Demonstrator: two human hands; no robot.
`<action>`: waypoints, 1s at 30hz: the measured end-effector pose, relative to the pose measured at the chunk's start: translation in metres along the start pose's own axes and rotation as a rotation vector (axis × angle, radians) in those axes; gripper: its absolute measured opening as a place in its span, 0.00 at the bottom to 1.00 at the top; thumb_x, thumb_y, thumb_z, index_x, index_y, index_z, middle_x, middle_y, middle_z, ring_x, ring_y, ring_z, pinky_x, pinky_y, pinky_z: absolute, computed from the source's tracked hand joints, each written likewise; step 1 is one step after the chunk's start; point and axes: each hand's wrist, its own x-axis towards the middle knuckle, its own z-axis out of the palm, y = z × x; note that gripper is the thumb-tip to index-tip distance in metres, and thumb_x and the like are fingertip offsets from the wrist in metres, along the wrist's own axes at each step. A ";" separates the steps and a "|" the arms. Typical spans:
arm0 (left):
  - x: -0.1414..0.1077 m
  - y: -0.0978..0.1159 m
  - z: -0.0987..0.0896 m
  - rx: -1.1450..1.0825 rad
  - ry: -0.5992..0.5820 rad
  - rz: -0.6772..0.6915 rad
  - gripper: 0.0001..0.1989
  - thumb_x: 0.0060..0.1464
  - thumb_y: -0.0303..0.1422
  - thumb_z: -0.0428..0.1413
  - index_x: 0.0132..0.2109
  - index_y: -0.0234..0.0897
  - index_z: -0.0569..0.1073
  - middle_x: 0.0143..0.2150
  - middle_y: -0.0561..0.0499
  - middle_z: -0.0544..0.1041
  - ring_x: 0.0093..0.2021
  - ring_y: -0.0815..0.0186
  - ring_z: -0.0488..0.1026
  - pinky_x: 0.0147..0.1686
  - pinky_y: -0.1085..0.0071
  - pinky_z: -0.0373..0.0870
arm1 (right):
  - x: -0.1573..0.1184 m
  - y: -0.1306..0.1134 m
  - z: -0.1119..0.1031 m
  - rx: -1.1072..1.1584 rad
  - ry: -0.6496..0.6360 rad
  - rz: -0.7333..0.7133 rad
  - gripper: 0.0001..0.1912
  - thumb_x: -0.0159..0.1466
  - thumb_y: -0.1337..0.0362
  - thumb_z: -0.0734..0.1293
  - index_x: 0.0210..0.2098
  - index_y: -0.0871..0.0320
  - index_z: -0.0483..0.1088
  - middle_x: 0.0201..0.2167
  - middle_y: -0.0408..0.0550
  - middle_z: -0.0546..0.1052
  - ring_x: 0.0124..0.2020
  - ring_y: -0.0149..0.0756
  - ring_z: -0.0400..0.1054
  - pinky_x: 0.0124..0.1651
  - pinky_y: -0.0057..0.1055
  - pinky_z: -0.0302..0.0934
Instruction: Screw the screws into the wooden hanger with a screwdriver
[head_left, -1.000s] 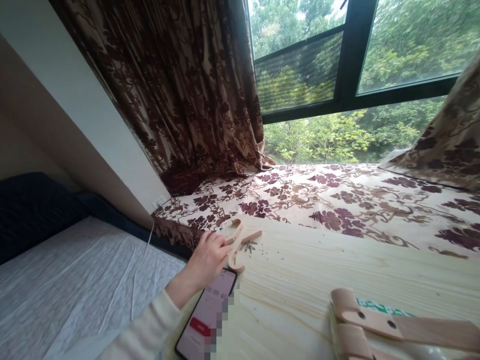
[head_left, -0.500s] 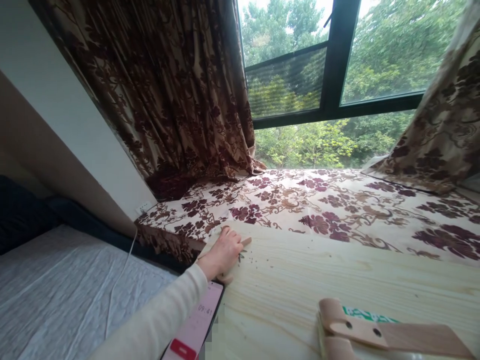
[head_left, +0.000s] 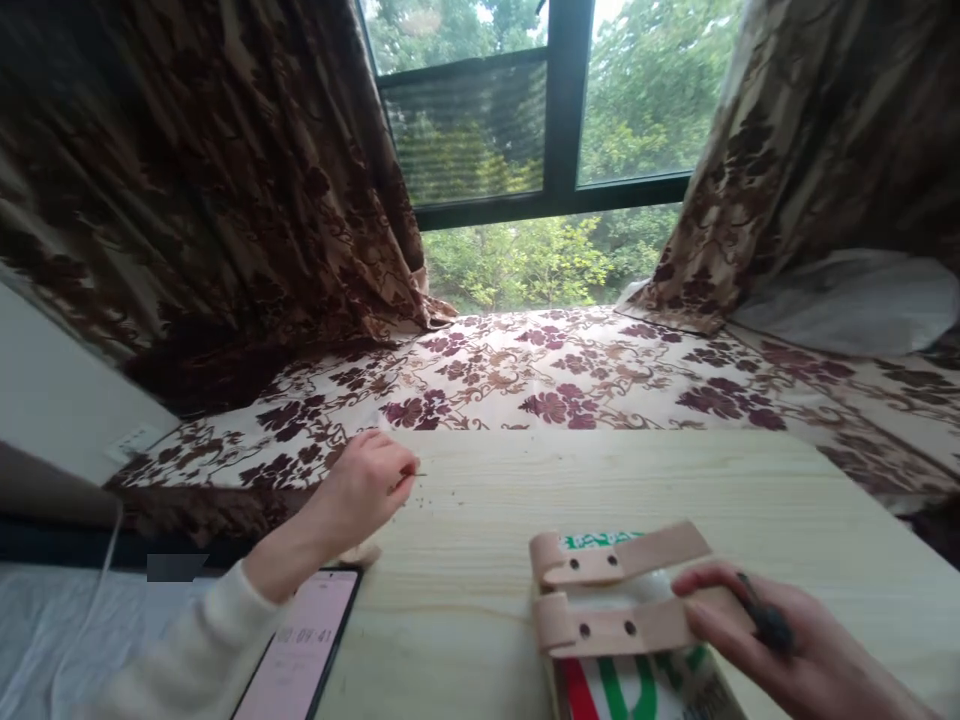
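My left hand (head_left: pixel 373 474) is at the far left corner of the wooden board, its fingers closed; what they hold is mostly hidden, though a thin sliver sticks out by the fingertips. Tiny dark bits (head_left: pixel 429 500) lie beside it. My right hand (head_left: pixel 780 625) is closed at the end of the nearer tan leather strap (head_left: pixel 645 626), with a dark-handled tool (head_left: pixel 769 618) in its grasp. A second leather strap (head_left: pixel 637 550) runs parallel behind it. Both straps have two dark holes and are looped over a plastic-wrapped package (head_left: pixel 622 688) with green and red print.
A phone (head_left: pixel 304 640) showing a timer lies at the left edge of the pale wooden board (head_left: pixel 450 590). A tan piece (head_left: pixel 364 553) sits near its top. Behind are a floral-covered sill (head_left: pixel 495 375), curtains (head_left: pixel 300 180) and a window. A bed (head_left: pixel 45 620) is lower left.
The view has turned right. My right hand has come into view at the strap with the dark-handled tool. A tan strip that showed by my left fingers is no longer visible there.
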 end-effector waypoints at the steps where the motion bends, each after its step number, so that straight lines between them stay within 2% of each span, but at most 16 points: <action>1: 0.004 0.010 -0.008 -0.046 0.032 0.028 0.06 0.56 0.27 0.51 0.31 0.38 0.68 0.30 0.54 0.72 0.35 0.67 0.68 0.48 0.61 0.62 | 0.001 -0.006 -0.002 0.022 0.005 0.028 0.14 0.58 0.52 0.62 0.32 0.54 0.74 0.22 0.42 0.74 0.24 0.34 0.67 0.26 0.23 0.61; 3: 0.010 0.035 -0.023 -0.131 0.071 0.090 0.05 0.57 0.28 0.49 0.33 0.39 0.68 0.32 0.55 0.72 0.36 0.68 0.67 0.47 0.64 0.62 | 0.001 -0.015 -0.004 0.065 0.065 0.073 0.15 0.60 0.53 0.60 0.32 0.55 0.72 0.24 0.43 0.74 0.28 0.35 0.68 0.30 0.23 0.61; 6: 0.016 0.081 -0.039 -0.270 0.109 0.172 0.07 0.57 0.26 0.49 0.33 0.40 0.68 0.31 0.56 0.71 0.37 0.69 0.67 0.50 0.65 0.60 | 0.002 -0.023 -0.006 0.093 -0.035 0.095 0.14 0.60 0.55 0.60 0.32 0.57 0.71 0.23 0.42 0.71 0.27 0.33 0.66 0.29 0.23 0.59; 9: 0.023 0.122 -0.045 -0.403 0.081 0.212 0.08 0.56 0.23 0.49 0.33 0.41 0.68 0.32 0.57 0.70 0.37 0.71 0.67 0.54 0.65 0.58 | 0.003 -0.028 -0.008 0.117 -0.060 0.109 0.13 0.58 0.56 0.60 0.31 0.58 0.69 0.22 0.41 0.69 0.26 0.33 0.63 0.27 0.23 0.57; 12: 0.029 0.148 -0.044 -0.449 0.022 0.266 0.07 0.56 0.25 0.50 0.33 0.42 0.69 0.32 0.57 0.70 0.38 0.70 0.66 0.53 0.66 0.59 | 0.004 -0.032 -0.009 0.145 -0.042 0.107 0.12 0.59 0.57 0.60 0.30 0.58 0.69 0.22 0.41 0.68 0.26 0.33 0.62 0.28 0.25 0.56; 15: 0.036 0.158 -0.039 -0.437 -0.050 0.301 0.08 0.56 0.24 0.49 0.33 0.42 0.69 0.33 0.56 0.69 0.39 0.69 0.65 0.56 0.62 0.58 | 0.004 -0.033 -0.010 0.152 -0.052 0.094 0.10 0.60 0.58 0.60 0.31 0.57 0.68 0.23 0.42 0.69 0.26 0.33 0.61 0.29 0.26 0.56; 17: 0.038 0.158 -0.035 -0.440 -0.054 0.306 0.09 0.56 0.23 0.49 0.34 0.42 0.70 0.33 0.56 0.69 0.40 0.68 0.64 0.57 0.60 0.56 | 0.005 -0.033 -0.011 0.146 -0.059 0.088 0.10 0.60 0.59 0.60 0.31 0.57 0.68 0.24 0.42 0.70 0.27 0.34 0.62 0.30 0.27 0.57; 22: 0.041 0.156 -0.032 -0.486 -0.027 0.283 0.09 0.55 0.23 0.50 0.32 0.40 0.70 0.31 0.55 0.68 0.38 0.69 0.64 0.50 0.65 0.62 | 0.008 -0.034 -0.014 0.115 -0.067 0.082 0.09 0.61 0.61 0.59 0.32 0.58 0.69 0.23 0.41 0.70 0.25 0.33 0.61 0.28 0.27 0.54; 25: 0.040 0.162 -0.029 -0.496 -0.034 0.289 0.09 0.56 0.24 0.50 0.30 0.41 0.68 0.31 0.56 0.69 0.37 0.70 0.64 0.52 0.66 0.61 | 0.010 -0.033 -0.012 0.117 -0.064 0.064 0.09 0.61 0.63 0.59 0.32 0.58 0.70 0.22 0.42 0.71 0.25 0.32 0.62 0.28 0.27 0.55; 28: 0.037 0.169 -0.016 -0.457 -0.035 0.308 0.09 0.56 0.25 0.50 0.30 0.42 0.68 0.31 0.56 0.70 0.39 0.69 0.65 0.55 0.66 0.58 | 0.012 -0.030 -0.008 0.144 -0.059 0.040 0.09 0.60 0.64 0.59 0.31 0.59 0.70 0.25 0.44 0.74 0.27 0.35 0.66 0.31 0.28 0.58; 30: 0.035 0.171 -0.001 -0.413 -0.022 0.378 0.06 0.55 0.27 0.53 0.31 0.42 0.69 0.30 0.56 0.70 0.39 0.68 0.65 0.59 0.63 0.53 | 0.013 -0.026 -0.004 0.152 -0.044 0.024 0.09 0.59 0.64 0.59 0.32 0.59 0.70 0.28 0.47 0.76 0.30 0.37 0.68 0.33 0.29 0.59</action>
